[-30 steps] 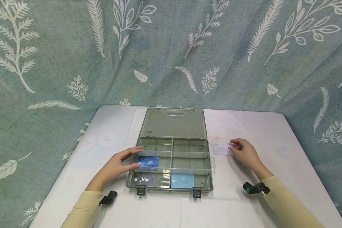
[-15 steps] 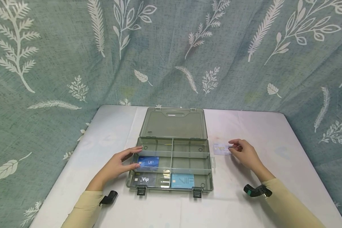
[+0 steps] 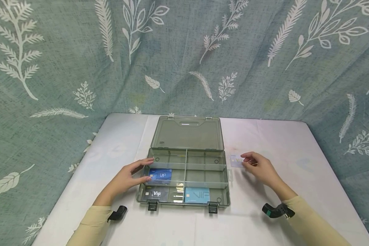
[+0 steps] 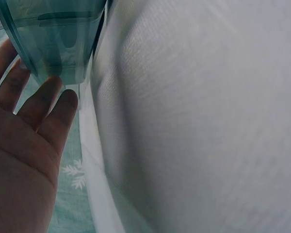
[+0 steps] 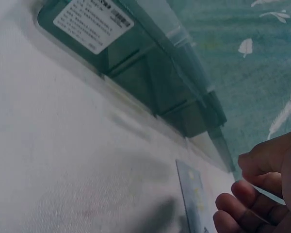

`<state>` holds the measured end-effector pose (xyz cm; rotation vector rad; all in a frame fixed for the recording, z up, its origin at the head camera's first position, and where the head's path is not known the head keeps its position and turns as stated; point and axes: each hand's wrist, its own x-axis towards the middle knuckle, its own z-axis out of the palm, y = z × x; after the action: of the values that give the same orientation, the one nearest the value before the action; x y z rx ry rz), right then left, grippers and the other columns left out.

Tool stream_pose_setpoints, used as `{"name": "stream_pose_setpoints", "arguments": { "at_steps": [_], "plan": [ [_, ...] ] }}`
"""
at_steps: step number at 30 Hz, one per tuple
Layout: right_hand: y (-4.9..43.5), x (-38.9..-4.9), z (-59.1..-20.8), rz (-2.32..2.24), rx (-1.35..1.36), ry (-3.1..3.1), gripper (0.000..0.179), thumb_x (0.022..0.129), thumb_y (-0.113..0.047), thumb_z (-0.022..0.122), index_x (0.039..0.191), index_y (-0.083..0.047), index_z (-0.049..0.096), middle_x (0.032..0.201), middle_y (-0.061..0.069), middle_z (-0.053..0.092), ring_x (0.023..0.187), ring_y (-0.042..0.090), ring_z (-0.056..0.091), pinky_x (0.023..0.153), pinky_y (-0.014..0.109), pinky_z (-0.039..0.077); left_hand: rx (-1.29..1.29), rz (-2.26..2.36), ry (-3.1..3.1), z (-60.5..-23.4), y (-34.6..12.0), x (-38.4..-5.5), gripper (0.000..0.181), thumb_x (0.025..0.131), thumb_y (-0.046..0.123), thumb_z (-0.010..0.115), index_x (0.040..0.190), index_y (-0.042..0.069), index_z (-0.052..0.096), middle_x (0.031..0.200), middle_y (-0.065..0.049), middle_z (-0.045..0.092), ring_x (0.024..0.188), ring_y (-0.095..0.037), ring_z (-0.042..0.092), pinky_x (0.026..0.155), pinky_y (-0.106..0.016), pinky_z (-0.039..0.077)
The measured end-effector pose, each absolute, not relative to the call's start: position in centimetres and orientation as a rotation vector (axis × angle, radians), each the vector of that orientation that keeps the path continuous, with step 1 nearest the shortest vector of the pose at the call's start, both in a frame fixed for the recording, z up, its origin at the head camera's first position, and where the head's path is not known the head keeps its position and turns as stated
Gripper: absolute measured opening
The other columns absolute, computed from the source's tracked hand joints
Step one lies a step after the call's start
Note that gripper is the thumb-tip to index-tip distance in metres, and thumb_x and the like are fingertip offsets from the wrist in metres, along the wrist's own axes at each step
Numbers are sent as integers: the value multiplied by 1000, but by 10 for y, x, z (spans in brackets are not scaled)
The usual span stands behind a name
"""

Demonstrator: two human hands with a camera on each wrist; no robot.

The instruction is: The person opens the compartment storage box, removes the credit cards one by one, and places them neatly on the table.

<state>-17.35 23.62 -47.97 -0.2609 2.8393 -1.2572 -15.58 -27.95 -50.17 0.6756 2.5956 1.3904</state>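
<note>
Right hand (image 3: 261, 169) above right end of lavender rectangular card with gold lettering (image 3: 236, 160), its fingers hiding part of it; card flat on white cloth-covered tabletop (image 3: 246, 212), just right of translucent grey-green plastic divider box (image 3: 204, 175). Right grip: fingers loosely bent, thumb slightly apart from them — contact with card can't be told. Left hand (image 3: 123, 179) spread, thumb and fingertips at box's left rim. Box's right wall and a clear side tab (image 3: 230, 175) stand between card and compartments. Lid (image 3: 187, 133) laid open at back, black latches (image 3: 152, 206) in front. Inside — blue card (image 3: 160, 174) middle left, dark grey card (image 3: 156, 194) front left, light-blue card (image 3: 197, 195) front right. Teal leaf-print fabric (image 3: 178, 51) behind.
</note>
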Motion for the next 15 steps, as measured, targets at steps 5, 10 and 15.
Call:
{"name": "stream_pose_setpoints", "arguments": {
  "at_steps": [5, 10, 15],
  "plan": [
    [231, -170, -475, -1263, -303, 2835, 26, 97, -10, 69, 122, -1, 68, 99, 5, 67, 91, 20, 64, 81, 32, 57, 677, 1382, 2602, -502, -279, -156, 57, 91, 24, 80, 143, 14, 59, 154, -1, 49, 144, -30, 42, 120, -35, 33],
    [225, -165, -468, -1273, -356, 2827, 25, 97, -11, 70, 120, -2, 70, 96, 2, 70, 87, 16, 64, 78, 28, 56, 681, 1377, 2609, -501, -279, -155, 57, 91, 23, 80, 142, 11, 59, 153, -2, 50, 143, -31, 43, 119, -41, 34],
    [218, -157, -460, -1306, -382, 2765, 26, 98, -12, 69, 122, -3, 70, 99, 1, 72, 88, 15, 66, 77, 26, 57, 680, 1374, 2612, -501, -278, -155, 57, 91, 24, 80, 142, 10, 59, 153, -2, 50, 143, -31, 43, 118, -45, 34]
  ]
}}
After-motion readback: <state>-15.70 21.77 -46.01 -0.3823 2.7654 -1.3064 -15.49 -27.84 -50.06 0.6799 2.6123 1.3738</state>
